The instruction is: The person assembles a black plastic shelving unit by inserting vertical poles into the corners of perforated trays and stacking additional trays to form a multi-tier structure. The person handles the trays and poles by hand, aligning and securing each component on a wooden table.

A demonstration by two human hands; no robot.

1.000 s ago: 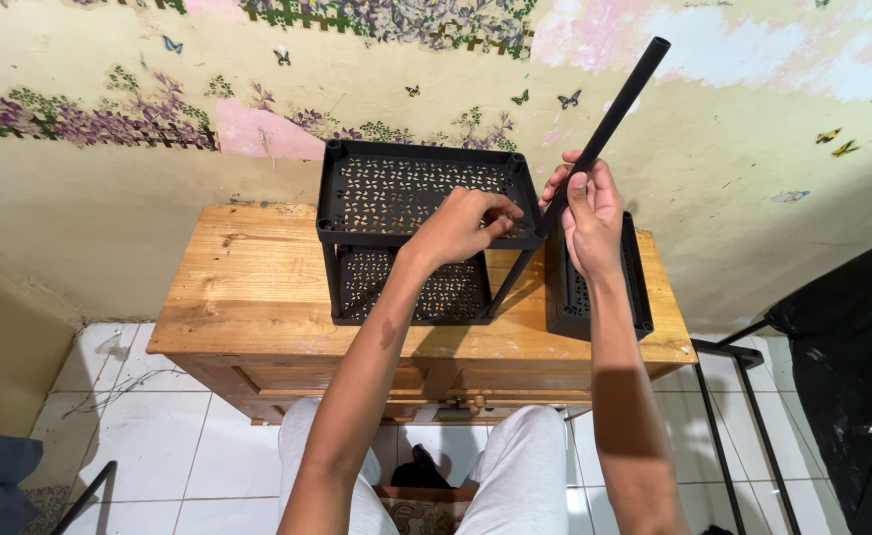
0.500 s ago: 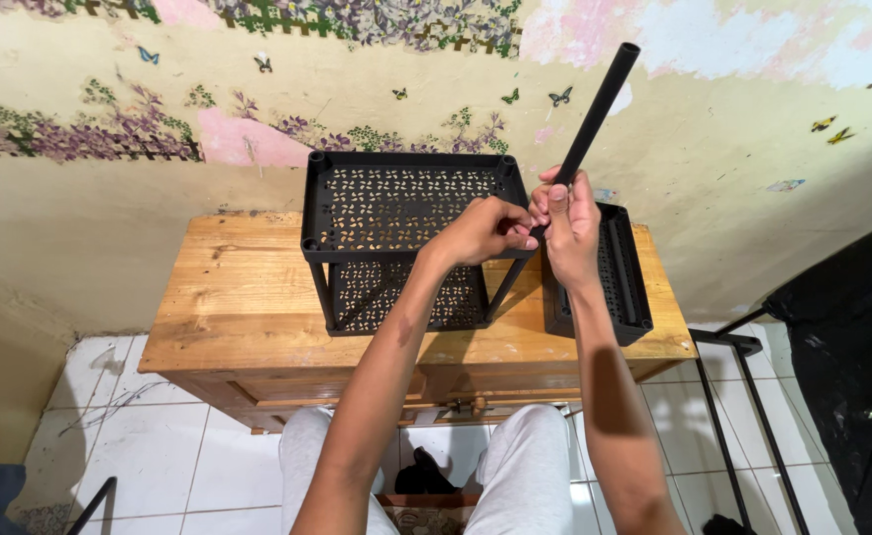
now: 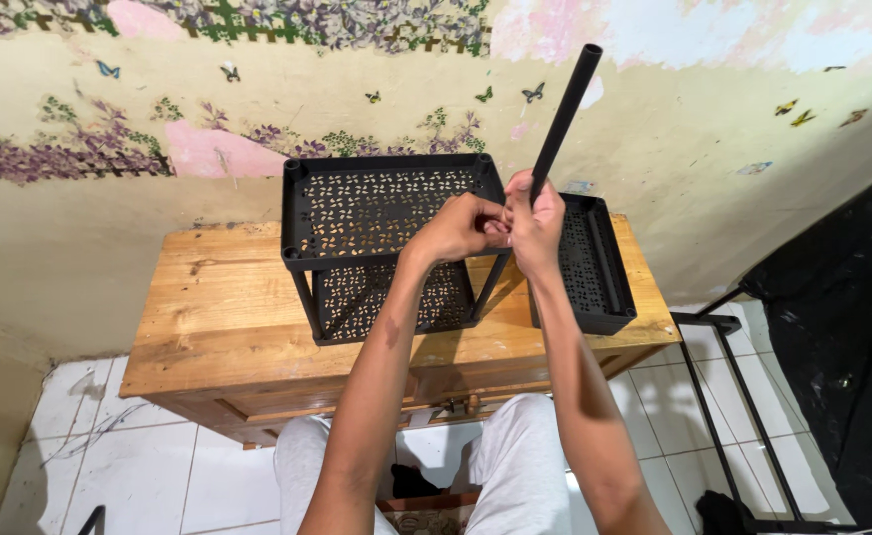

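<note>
Covering the near right corner of the upper shelf tray [image 3: 388, 205], both hands hide the point where the black tube [image 3: 562, 109] meets the corner socket; seating of the tube cannot be determined. The loose tray [image 3: 595, 260] is partly masked by the right forearm. Compared with one second ago, the hands have closed together at the corner, and the tube stands steeper and further left in the view. Left hand [image 3: 456, 228]: fingers curled together, pinching at the tray corner against the tube base. Right hand [image 3: 533, 226]: fingers clamped around the lower end of the tube. The two-tier rack [image 3: 329, 299] stands on the wooden worktop [image 3: 218, 307], against the wall.
</note>
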